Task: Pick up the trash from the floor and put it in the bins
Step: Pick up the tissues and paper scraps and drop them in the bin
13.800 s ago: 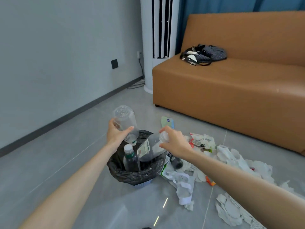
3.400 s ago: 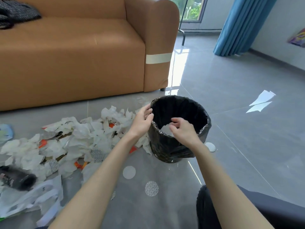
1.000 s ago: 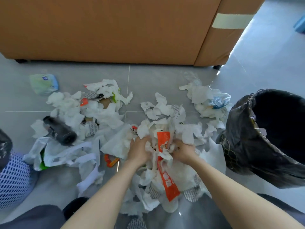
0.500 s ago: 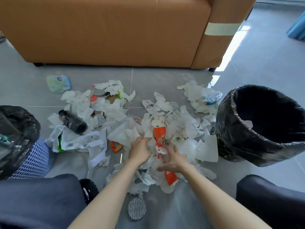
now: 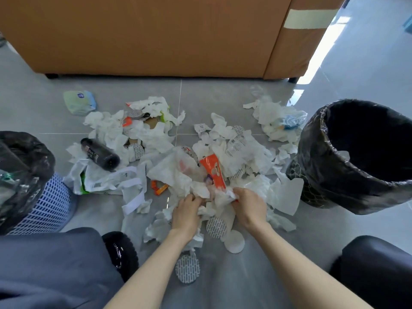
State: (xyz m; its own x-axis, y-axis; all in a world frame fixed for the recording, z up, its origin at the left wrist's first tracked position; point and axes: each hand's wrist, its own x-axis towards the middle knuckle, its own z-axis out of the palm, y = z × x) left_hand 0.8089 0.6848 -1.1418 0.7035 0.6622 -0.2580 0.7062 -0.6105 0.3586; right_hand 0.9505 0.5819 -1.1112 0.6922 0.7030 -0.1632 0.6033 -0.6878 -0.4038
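Seen from above: both hands gather crumpled tissue and an orange wrapper (image 5: 213, 172) from the floor pile. The left hand (image 5: 186, 214) and right hand (image 5: 249, 208) each clutch paper — probably one shared bundle. Squeeze tight before lifting toward the black-lined bin (image 5: 347, 188) at right.

The paper scraps (image 5: 234, 150) lie on the floor (image 5: 214, 94), centre of view. The sofa (image 5: 156, 34) stands behind them at 12 o'clock. The lined bin (image 5: 316, 157) stands at 3 o'clock, with scraps reaching its base. The mesh bin (image 5: 46, 204) stands at 9 o'clock. A bottle (image 5: 100, 153) lies on the scraps at 10 o'clock. A wipes packet (image 5: 79, 102) lies apart from the scraps at 11 o'clock.
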